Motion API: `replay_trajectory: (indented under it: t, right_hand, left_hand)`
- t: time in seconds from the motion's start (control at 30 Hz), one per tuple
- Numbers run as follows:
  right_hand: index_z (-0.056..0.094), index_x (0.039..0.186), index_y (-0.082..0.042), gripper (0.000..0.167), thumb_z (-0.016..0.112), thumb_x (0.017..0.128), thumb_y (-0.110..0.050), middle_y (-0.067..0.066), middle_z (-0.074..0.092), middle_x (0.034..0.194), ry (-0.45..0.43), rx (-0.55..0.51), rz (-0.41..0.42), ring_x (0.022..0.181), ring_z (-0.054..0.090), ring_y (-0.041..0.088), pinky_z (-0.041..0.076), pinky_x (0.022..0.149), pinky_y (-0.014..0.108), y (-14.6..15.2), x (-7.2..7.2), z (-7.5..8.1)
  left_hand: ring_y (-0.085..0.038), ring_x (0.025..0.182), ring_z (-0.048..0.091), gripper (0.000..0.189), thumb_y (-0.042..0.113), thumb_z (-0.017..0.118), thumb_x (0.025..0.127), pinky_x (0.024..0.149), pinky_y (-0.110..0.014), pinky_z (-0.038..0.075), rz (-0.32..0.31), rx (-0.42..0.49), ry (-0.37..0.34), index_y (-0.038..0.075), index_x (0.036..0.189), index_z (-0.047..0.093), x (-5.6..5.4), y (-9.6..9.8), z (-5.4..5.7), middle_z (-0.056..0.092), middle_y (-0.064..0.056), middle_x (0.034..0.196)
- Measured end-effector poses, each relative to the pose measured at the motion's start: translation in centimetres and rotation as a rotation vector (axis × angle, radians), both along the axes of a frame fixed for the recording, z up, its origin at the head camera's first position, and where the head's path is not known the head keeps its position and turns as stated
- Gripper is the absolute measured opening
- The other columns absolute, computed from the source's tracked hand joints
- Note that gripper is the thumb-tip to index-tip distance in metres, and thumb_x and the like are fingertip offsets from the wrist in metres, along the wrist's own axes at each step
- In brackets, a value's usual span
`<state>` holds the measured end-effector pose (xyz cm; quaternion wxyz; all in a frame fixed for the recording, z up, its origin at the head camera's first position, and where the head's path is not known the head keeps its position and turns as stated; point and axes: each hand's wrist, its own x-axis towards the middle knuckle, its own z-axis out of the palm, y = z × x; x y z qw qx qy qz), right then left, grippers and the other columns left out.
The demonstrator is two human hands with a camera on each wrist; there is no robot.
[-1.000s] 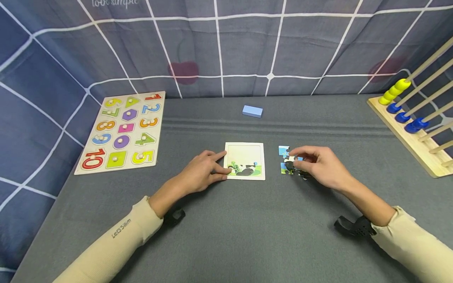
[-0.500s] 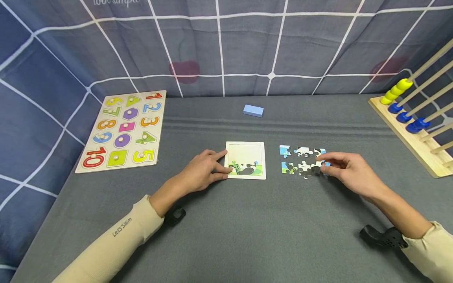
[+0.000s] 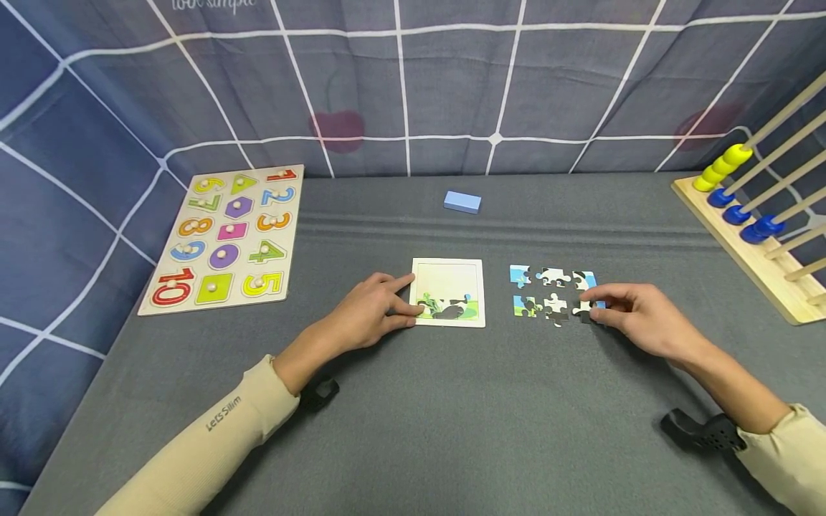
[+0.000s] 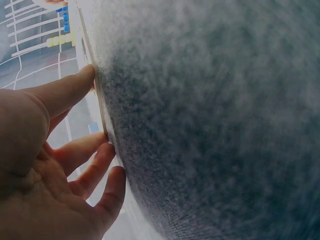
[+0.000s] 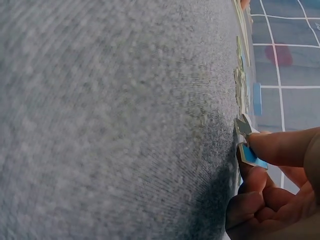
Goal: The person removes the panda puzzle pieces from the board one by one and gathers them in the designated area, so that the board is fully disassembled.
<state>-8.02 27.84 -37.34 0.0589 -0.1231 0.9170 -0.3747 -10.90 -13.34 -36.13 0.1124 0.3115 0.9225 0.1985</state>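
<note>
A square white puzzle board lies mid-table in the head view, with a cow and green plants pictured along its lower part. My left hand touches its left edge with extended fingertips; the left wrist view shows the thumb and fingers along that edge. To the right of the board are several loose jigsaw pieces in black, white, blue and green, laid in two rows. At the right end of the lower row, my right hand pinches a jigsaw piece between thumb and fingers, tilted in the right wrist view.
A wooden number-and-shape peg board lies at the left. Behind the puzzle board is a small blue block. At the right stands a wooden counting frame with yellow and blue beads. A blue gridded curtain borders the back.
My right hand has moved right from the left and middle pieces to the right end of the group, uncovering the others. The left hand stays at the puzzle board.
</note>
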Motion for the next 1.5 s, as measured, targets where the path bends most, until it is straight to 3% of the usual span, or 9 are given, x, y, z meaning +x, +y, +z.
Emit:
replay_trajectory:
  t: [0.23, 0.53, 1.07, 1.5]
  right_hand:
    - [0.073, 0.108, -0.005, 0.02, 0.071, 0.089, 0.0, 0.001, 0.055, 0.075, 0.08, 0.055, 0.002, 0.064, 0.046, 0.009, 0.036, 0.054, 0.026, -0.33, 0.04, -0.17]
    - [0.073, 0.108, 0.001, 0.022, 0.075, 0.086, -0.001, 0.005, 0.056, 0.087, 0.125, 0.1, -0.004, 0.069, 0.046, 0.009, 0.037, 0.057, 0.025, -0.5, -0.11, -0.52]
    - [0.073, 0.109, 0.0, 0.023, 0.075, 0.086, -0.002, 0.005, 0.056, 0.088, 0.113, 0.139, -0.019, 0.072, 0.046, 0.011, 0.036, 0.06, 0.027, -0.61, 0.04, -0.51]
    - [0.073, 0.105, -0.002, 0.02, 0.076, 0.085, -0.002, 0.005, 0.054, 0.087, 0.121, 0.12, -0.017, 0.072, 0.044, 0.012, 0.035, 0.06, 0.027, -0.57, 0.07, -0.56]
  left_hand:
    - [-0.033, 0.128, 0.046, 0.026, 0.024, 0.071, 0.092, 0.102, -0.056, 0.037, 0.004, -0.004, -0.017, 0.02, 0.118, 0.075, -0.06, 0.05, -0.07, 0.04, -0.012, 0.153]
    - [-0.033, 0.126, 0.047, 0.027, 0.024, 0.071, 0.092, 0.101, -0.056, 0.038, 0.003, -0.007, -0.011, 0.02, 0.118, 0.075, -0.07, 0.01, -0.1, 0.041, -0.012, 0.152]
    - [-0.033, 0.127, 0.047, 0.027, 0.024, 0.071, 0.092, 0.101, -0.056, 0.038, 0.007, -0.012, -0.002, 0.02, 0.119, 0.075, 0.17, 0.07, 0.09, 0.041, -0.011, 0.152]
    - [-0.031, 0.132, 0.046, 0.051, 0.029, 0.074, 0.09, 0.106, -0.047, 0.038, 0.059, -0.039, -0.009, 0.006, 0.134, 0.063, -0.32, 0.33, 0.01, 0.049, -0.008, 0.148]
